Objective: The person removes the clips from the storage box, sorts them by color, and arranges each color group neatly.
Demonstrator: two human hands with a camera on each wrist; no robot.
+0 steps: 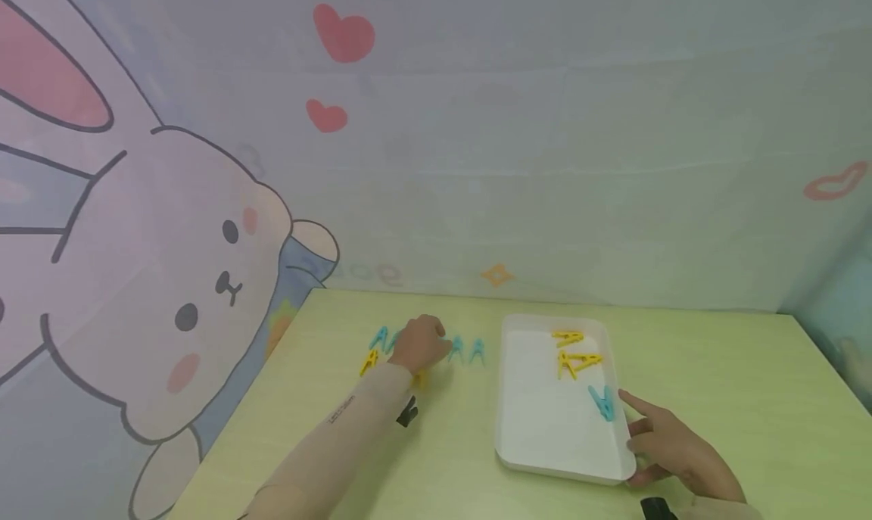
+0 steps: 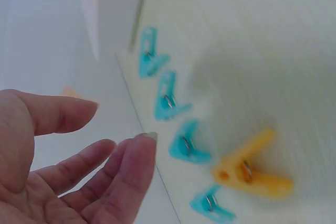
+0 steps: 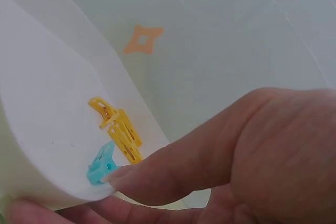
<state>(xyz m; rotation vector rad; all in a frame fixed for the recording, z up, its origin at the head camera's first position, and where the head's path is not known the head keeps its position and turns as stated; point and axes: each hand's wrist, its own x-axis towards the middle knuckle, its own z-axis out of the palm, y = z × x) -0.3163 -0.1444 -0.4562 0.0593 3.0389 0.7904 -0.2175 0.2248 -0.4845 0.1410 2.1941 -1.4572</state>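
Observation:
My left hand [image 1: 418, 344] hovers over the loose clothespins at the table's left, thumb and fingertips apart, with nothing between them in the left wrist view. Around it lie teal clothespins [image 1: 478, 350] in a row and yellow clothespins [image 1: 369, 362], some partly covered by the hand. At the right, my right hand [image 1: 671, 444] grips the side of a white plastic tray [image 1: 538, 414]; the right wrist view shows its thumb [image 3: 163, 177] over the rim and fingers beneath. Inside the tray are a teal clothespin [image 1: 602, 403] and several yellow clothespins [image 1: 568, 339].
A pale yellow-green table [image 1: 715, 368] carries everything. Behind it hangs a cloth backdrop [image 1: 613, 164] with printed hearts and a large rabbit [image 1: 204, 240] on the left. The tray's walls are low, and its left rim stands just right of the teal row.

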